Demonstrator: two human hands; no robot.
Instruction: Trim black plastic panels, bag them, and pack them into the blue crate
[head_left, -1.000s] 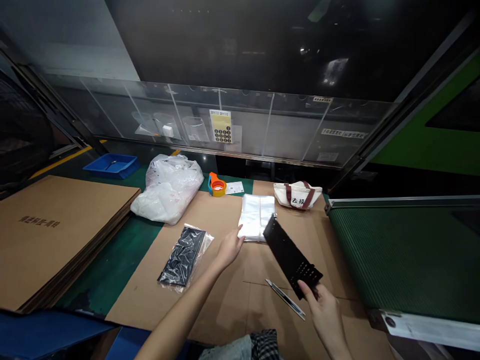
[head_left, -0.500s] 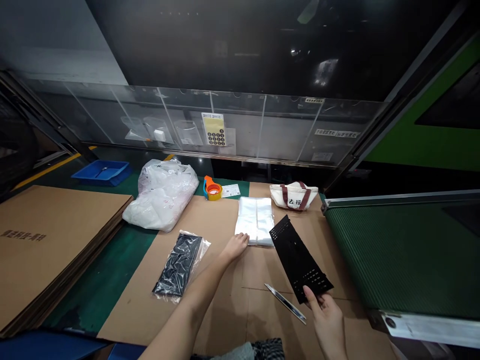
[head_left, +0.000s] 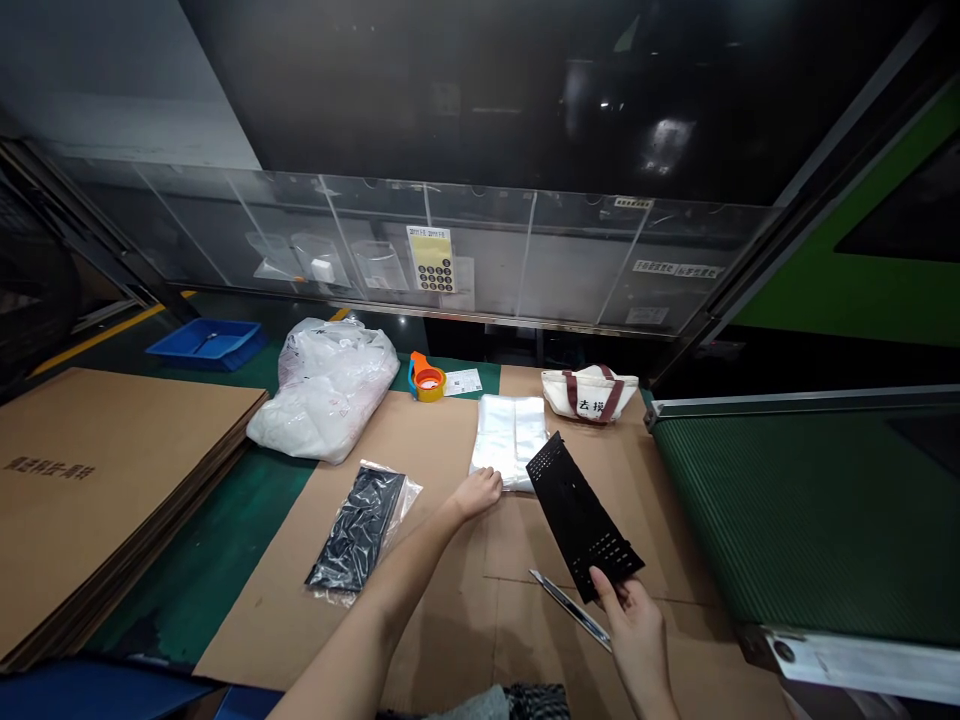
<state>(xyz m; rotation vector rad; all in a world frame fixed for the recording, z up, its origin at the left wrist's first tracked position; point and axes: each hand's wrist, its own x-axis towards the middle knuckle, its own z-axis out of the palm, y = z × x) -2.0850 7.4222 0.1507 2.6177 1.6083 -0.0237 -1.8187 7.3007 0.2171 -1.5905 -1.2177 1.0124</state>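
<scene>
My right hand grips a thin black perforated panel by its near end, thumb on top. The panel is tilted above the cardboard, its far end close to a stack of clear plastic bags. At the near edge of that stack, my left hand has its fingers closed on a plastic bag; the fingertips are partly hidden. A utility knife lies on the cardboard, partly under the panel and right hand from this view. To the left lies another black panel in a clear bag.
A stack of cardboard sheets stands at left, with a blue tray behind. A full white plastic bag, an orange tape dispenser and a small canvas bag line the back. A green conveyor belt runs at right.
My right hand has moved the black panel slightly left, toward the bag stack. My left hand has shifted slightly right at the stack's near edge.
</scene>
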